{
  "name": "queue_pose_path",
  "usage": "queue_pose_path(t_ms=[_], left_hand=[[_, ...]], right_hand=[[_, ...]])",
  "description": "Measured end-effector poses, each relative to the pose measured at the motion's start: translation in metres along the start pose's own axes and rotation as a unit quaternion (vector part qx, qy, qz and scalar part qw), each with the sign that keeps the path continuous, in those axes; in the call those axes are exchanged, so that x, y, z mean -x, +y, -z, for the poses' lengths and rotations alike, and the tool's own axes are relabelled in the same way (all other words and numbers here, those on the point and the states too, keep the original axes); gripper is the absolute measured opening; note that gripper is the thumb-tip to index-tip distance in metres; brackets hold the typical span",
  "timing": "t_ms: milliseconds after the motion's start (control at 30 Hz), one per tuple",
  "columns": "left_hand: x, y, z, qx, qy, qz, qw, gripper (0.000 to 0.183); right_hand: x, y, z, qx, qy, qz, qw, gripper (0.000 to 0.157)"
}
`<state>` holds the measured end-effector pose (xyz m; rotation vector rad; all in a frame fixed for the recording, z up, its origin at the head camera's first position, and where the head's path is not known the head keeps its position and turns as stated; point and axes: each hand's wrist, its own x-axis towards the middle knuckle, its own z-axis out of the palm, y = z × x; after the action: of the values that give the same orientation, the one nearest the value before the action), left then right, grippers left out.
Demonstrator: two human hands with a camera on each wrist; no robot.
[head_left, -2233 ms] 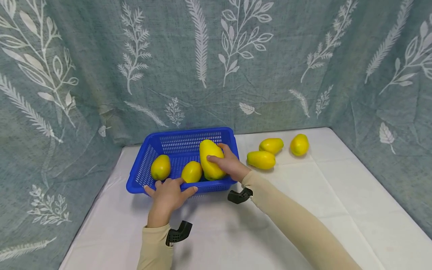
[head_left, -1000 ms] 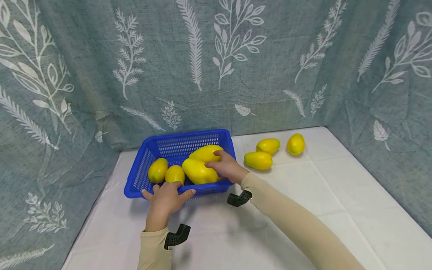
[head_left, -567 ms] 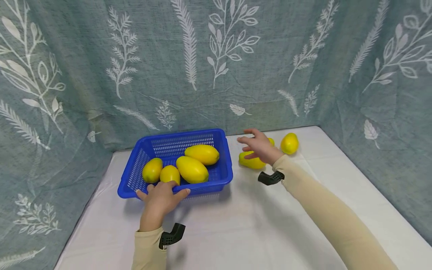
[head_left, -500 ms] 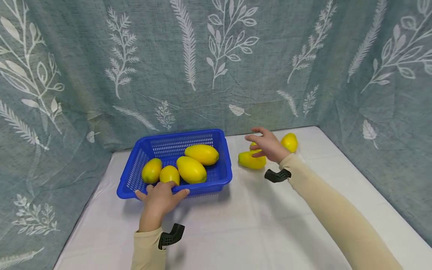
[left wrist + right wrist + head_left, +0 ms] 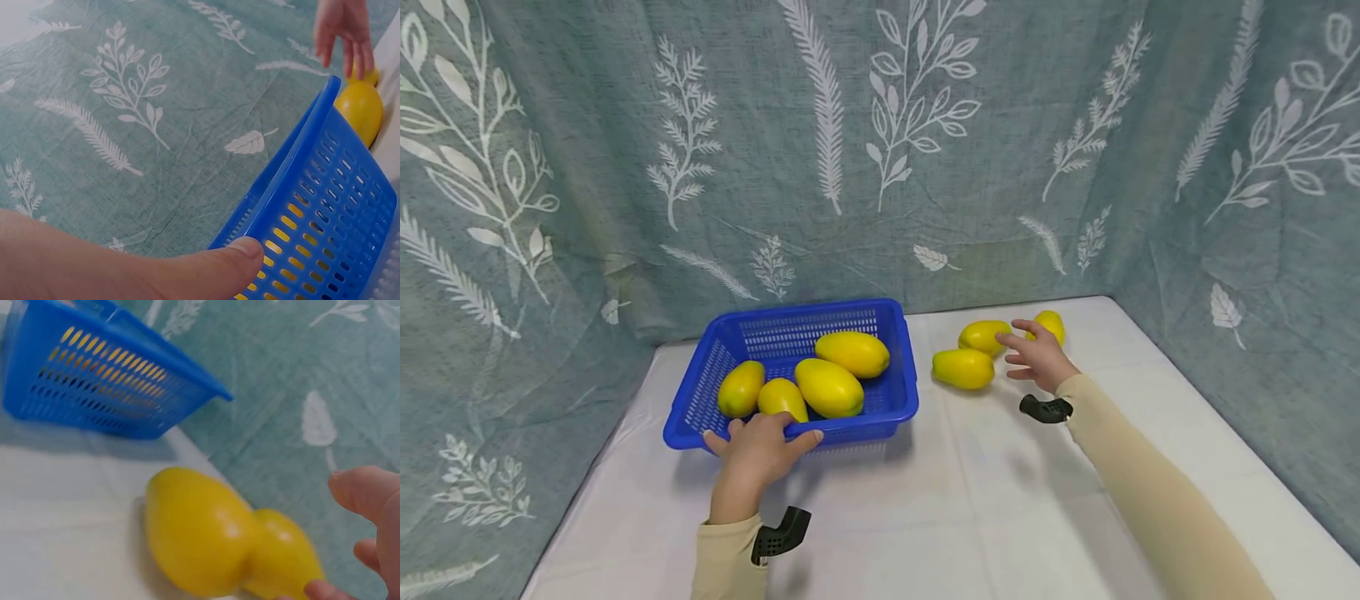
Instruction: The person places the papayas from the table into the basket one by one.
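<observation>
A blue plastic basket [image 5: 700,398] with slotted walls stands on the table, with several yellow papayas [image 5: 829,388] lying in it. My left hand [image 5: 752,454] grips its near rim, fingers over the edge and thumb along the front; the left wrist view shows the thumb [image 5: 240,253] against the rim. To the basket's right lie three more papayas: a front one [image 5: 963,369], one behind it [image 5: 983,337] and a far right one [image 5: 1051,325]. My right hand [image 5: 1037,357], fingers spread and holding nothing, is just over the far right papaya and partly covers it.
A white cloth [image 5: 910,517] covers the table. Grey-green curtains [image 5: 820,242] with white leaf prints hang close behind it and along both sides. The basket's back edge is near the rear curtain.
My right hand has let go of a papaya in the basket and moved right, past the two nearer papayas to the far right one. My left hand stays on the rim.
</observation>
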<state>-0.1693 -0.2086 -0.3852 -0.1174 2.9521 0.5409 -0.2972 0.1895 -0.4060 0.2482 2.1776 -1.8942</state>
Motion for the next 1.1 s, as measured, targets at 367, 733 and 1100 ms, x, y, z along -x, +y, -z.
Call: queue_pose_path(t_ms=[367,733,1100], left_hand=[[0.001,0.003,-0.003,-0.002,0.006,-0.001,1.0,0.058],[0.0,0.001,0.0,-0.002,0.011,0.0,0.9999,0.058],[-0.001,-0.002,-0.002,-0.004,0.009,0.0,1.0,0.06]], right_hand=[[-0.015,0.031,-0.037,-0.021,-0.005,-0.026,0.999,0.078],[-0.018,0.033,-0.048,-0.028,-0.005,-0.022,0.999,0.068],[-0.009,0.017,-0.045,-0.014,-0.018,-0.009,1.0,0.067]])
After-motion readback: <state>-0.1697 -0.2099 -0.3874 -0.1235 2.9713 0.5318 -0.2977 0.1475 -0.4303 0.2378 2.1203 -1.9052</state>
